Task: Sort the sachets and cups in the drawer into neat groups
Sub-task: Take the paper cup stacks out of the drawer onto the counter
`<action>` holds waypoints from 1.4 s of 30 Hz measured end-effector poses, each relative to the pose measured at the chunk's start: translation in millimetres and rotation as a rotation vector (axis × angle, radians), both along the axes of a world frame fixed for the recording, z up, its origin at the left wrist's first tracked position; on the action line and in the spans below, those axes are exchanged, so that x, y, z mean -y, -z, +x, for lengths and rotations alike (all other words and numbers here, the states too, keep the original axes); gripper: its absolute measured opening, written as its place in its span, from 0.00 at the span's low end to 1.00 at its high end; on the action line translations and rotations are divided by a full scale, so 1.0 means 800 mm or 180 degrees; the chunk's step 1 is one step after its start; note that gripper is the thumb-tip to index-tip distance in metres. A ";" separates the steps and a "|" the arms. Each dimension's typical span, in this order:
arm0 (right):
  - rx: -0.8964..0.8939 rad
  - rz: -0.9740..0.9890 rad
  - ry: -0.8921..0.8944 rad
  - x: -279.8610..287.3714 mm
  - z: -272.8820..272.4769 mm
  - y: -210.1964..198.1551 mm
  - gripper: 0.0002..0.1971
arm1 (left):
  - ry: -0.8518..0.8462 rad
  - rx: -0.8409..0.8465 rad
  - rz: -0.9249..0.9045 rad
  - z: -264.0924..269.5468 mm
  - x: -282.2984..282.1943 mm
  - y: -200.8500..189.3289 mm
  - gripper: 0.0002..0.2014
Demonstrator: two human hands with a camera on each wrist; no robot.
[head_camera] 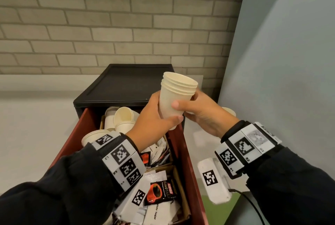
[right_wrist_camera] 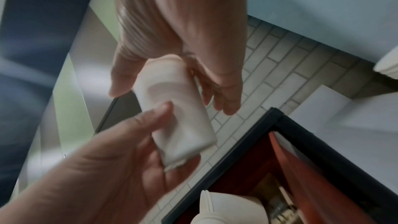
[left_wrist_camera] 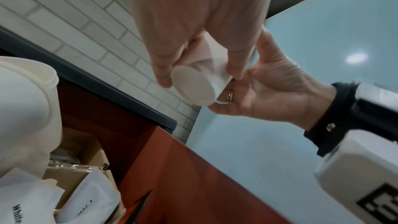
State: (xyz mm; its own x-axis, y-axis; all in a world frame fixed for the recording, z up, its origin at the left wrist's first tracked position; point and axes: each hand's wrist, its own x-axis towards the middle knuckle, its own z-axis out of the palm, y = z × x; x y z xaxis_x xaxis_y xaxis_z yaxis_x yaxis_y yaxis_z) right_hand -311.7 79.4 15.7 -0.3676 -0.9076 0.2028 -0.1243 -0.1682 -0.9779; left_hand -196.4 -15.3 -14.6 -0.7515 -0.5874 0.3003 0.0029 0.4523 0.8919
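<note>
A stack of nested cream paper cups point(head_camera: 176, 96) is held upright above the back right corner of the open red drawer point(head_camera: 183, 161). My left hand point(head_camera: 157, 116) grips its lower part from the left, thumb across the front. From the right, my right hand point(head_camera: 196, 112) holds it with the thumb on the front and the fingers behind. The left wrist view shows the stack's base point(left_wrist_camera: 193, 88) between my left fingers point(left_wrist_camera: 163, 77). The stack point(right_wrist_camera: 176, 111) is blurred in the right wrist view. Loose cups point(head_camera: 123, 117) lie at the drawer's back, and sachets point(head_camera: 159, 190) are piled at its front.
The drawer belongs to a black cabinet point(head_camera: 126, 83) that stands against a brick wall. A blue-grey panel point(head_camera: 281, 79) rises close on the right. One more cup point(head_camera: 229, 111) shows just past my right wrist. Cardboard dividers point(head_camera: 181, 184) split up the drawer.
</note>
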 end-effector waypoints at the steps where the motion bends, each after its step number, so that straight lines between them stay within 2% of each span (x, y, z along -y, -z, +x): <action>1: 0.0040 0.0033 -0.0022 -0.005 -0.003 0.006 0.19 | 0.0161 -0.0033 0.0058 0.000 -0.001 0.001 0.35; 4: 0.0004 0.0121 0.0190 -0.018 -0.009 0.020 0.20 | 0.0388 0.0134 -0.0079 0.001 0.000 0.006 0.35; 5: 0.0023 0.0127 0.0322 -0.023 -0.014 0.024 0.20 | 0.0228 0.0261 -0.0282 0.002 0.004 0.008 0.35; 8: 0.0243 0.0084 0.0927 -0.038 -0.040 0.043 0.21 | -0.0743 0.0719 -0.0714 0.008 0.022 0.018 0.33; 12: 0.0001 0.0261 0.1986 -0.064 -0.083 0.090 0.35 | -0.1527 0.1435 -0.0562 0.015 0.047 0.041 0.35; 15: -0.0167 0.0407 0.2640 -0.091 -0.106 0.123 0.36 | -0.1732 0.1830 -0.0649 0.015 0.051 0.054 0.39; 18: -0.0046 0.0479 0.3242 -0.115 -0.124 0.147 0.38 | -0.1776 0.1960 -0.0564 0.010 0.050 0.063 0.44; 20: -0.0001 0.0606 0.3452 -0.123 -0.129 0.161 0.39 | -0.1824 0.2008 -0.0439 0.007 0.051 0.070 0.48; 26: -0.0040 0.1419 0.3121 -0.123 -0.135 0.198 0.35 | -0.2024 0.1680 0.0272 0.005 0.051 0.081 0.54; 31: -0.0173 0.1778 0.2779 -0.126 -0.136 0.193 0.29 | -0.2186 0.1305 0.0760 0.005 0.062 0.088 0.54; 35: -0.0346 0.2243 0.2404 -0.134 -0.142 0.190 0.24 | -0.2053 0.1105 0.1084 0.010 0.068 0.091 0.54; 37: -0.0255 0.2556 0.2308 -0.140 -0.148 0.184 0.21 | -0.1967 0.1059 0.1198 0.014 0.068 0.086 0.53; 40: -0.0373 0.3137 0.2265 -0.149 -0.155 0.155 0.04 | -0.1834 0.0995 0.1343 0.021 0.067 0.071 0.47; 42: -0.0632 0.3283 0.2346 -0.153 -0.168 0.132 0.09 | -0.1554 0.0810 0.1463 0.024 0.070 0.061 0.39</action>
